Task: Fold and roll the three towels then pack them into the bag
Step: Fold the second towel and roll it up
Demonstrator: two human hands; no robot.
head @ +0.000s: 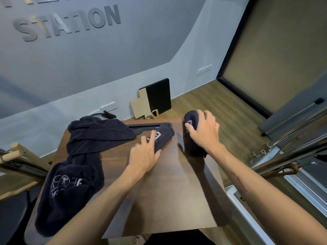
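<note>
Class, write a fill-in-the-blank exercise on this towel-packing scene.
1. The right hand grips a rolled dark navy towel standing ____.
2. The left hand rests on a second rolled towel lying on the ____ wooden table.
3. The unrolled dark towel lies toward the table's ____ edge.

Missing: upright; brown; left

A dark wood table [159, 191] stands against a grey wall [88, 68] bearing raised letters [69, 23] that read "STATION". A white socket [108, 106] sits low on the wall. A black panel [158, 96] and a pale board [140, 106] lean there on the wood-plank floor [221, 112]. A dark-framed glass door [274, 50] stands at right.
</note>
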